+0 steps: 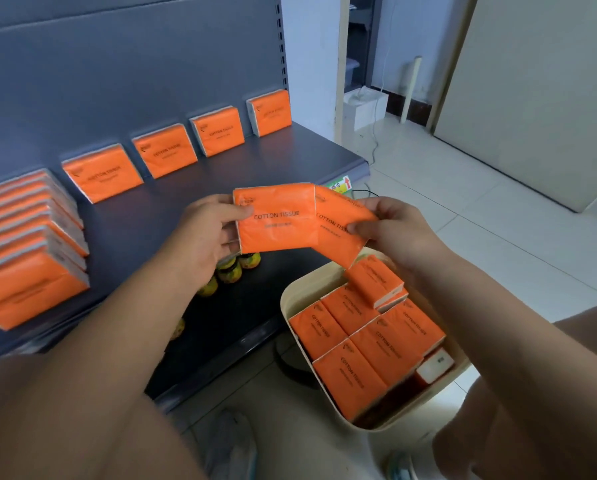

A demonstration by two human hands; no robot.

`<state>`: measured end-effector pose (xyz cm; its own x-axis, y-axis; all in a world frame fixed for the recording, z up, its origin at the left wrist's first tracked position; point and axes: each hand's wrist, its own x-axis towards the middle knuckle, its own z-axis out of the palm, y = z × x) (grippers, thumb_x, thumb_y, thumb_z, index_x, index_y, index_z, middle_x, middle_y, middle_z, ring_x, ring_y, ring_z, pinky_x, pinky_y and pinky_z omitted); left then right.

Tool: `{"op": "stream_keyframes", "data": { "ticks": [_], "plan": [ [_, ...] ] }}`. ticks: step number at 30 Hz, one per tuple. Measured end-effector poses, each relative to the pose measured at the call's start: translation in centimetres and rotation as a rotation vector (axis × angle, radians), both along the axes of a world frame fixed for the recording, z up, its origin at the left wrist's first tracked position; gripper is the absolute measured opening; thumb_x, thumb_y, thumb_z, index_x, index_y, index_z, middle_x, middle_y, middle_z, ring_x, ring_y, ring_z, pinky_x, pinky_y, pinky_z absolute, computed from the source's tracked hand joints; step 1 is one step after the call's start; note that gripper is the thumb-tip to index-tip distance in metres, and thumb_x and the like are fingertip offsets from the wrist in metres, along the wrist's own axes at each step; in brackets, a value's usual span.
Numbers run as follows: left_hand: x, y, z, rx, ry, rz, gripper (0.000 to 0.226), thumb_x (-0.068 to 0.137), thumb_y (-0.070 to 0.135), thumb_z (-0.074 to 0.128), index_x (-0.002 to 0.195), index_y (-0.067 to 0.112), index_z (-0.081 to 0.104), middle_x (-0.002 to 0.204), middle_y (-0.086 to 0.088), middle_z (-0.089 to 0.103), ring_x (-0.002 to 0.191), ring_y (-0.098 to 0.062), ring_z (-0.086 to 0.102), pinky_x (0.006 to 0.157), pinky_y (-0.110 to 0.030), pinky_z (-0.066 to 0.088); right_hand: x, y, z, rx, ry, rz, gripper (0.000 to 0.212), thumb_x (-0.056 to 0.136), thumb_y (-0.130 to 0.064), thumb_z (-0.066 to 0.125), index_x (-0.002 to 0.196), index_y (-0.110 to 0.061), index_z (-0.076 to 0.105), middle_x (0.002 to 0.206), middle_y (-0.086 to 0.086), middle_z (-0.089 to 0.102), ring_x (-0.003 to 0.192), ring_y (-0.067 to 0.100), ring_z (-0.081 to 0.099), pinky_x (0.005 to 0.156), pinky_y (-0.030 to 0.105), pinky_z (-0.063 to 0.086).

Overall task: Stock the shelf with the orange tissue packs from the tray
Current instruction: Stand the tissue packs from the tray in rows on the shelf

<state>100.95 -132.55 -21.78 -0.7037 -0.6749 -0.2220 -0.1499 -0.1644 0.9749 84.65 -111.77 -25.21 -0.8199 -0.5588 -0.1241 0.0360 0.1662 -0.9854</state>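
Grey metal shelf (255, 168) carries a row of orange film-wrapped tissue packs (103, 176) leaning on its back panel, and you are mid-transfer from the cream plastic tray (299, 294): your left grip (203, 233) pinches the left pack (273, 220) and your right grip (397, 230) pinches the right pack (342, 226), both in the air between tray and shelf. The left pack faces you with its long axis level, left to right, while the right pack touches it and slants down to your right. Next, I judge, you part them and stand each on the shelf, label outward.

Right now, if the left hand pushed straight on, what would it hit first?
The left hand grips one pack; beyond that, probably the rightmost standing pack on the shelf, though depth is unclear.
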Motion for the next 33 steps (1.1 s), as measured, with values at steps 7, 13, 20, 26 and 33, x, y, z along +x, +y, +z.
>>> {"op": "stream_keyframes", "data": {
  "ticks": [7, 13, 20, 26, 33],
  "plan": [
    [6.2, -1.9, 3.2, 0.001, 0.016, 0.091, 0.020, 0.091, 0.006, 0.068, 0.109, 0.014, 0.066, 0.101, -0.007, 0.079, 0.084, -0.020, 0.077, 0.068, -0.032, 0.060, 4.2, -3.9, 2.7, -0.060, 0.018, 0.140, 0.032, 0.086, 0.002, 0.072, 0.112, -0.017, 0.072, 0.100, -0.003, 0.079, 0.098, 0.017, 0.075, 0.092, 0.038, 0.059],
    [12.2, -4.4, 5.4, -0.014, 0.020, 0.121, 0.037, 0.091, 0.005, 0.067, 0.128, 0.007, 0.066, 0.108, -0.007, 0.078, 0.089, -0.021, 0.076, 0.070, -0.034, 0.060, 7.5, -8.0, 5.3, -0.096, 0.027, 0.261, 0.035, 0.086, 0.003, 0.072, 0.115, -0.016, 0.072, 0.103, 0.000, 0.079, 0.098, 0.016, 0.075, 0.087, 0.031, 0.059],
    [19.3, -6.8, 7.5, -0.094, 0.001, 0.218, 0.038, 0.090, 0.004, 0.064, 0.117, 0.030, 0.072, 0.100, 0.002, 0.077, 0.076, -0.016, 0.075, 0.069, -0.032, 0.058, 12.1, -14.4, 7.4, -0.097, 0.035, 0.411, 0.036, 0.085, 0.007, 0.071, 0.115, -0.012, 0.071, 0.107, 0.007, 0.076, 0.102, 0.024, 0.074, 0.092, 0.040, 0.060],
    [21.6, -8.5, 9.5, -0.133, -0.057, 0.310, 0.038, 0.086, 0.001, 0.064, 0.112, 0.027, 0.072, 0.098, 0.000, 0.073, 0.081, -0.020, 0.071, 0.073, -0.033, 0.055, 14.8, -17.0, 8.8, -0.093, 0.089, 0.485, 0.033, 0.086, 0.006, 0.072, 0.112, -0.014, 0.073, 0.104, 0.002, 0.077, 0.098, 0.017, 0.074, 0.084, 0.032, 0.061],
    [23.7, -9.6, 9.4, -0.134, -0.143, 0.306, 0.040, 0.084, -0.007, 0.065, 0.118, 0.014, 0.067, 0.101, -0.009, 0.073, 0.082, -0.023, 0.072, 0.070, -0.041, 0.063, 15.9, -19.0, 8.6, -0.051, 0.127, 0.519, 0.037, 0.083, 0.005, 0.075, 0.115, -0.014, 0.074, 0.107, 0.003, 0.077, 0.100, 0.017, 0.074, 0.087, 0.032, 0.060]
  ]
}}
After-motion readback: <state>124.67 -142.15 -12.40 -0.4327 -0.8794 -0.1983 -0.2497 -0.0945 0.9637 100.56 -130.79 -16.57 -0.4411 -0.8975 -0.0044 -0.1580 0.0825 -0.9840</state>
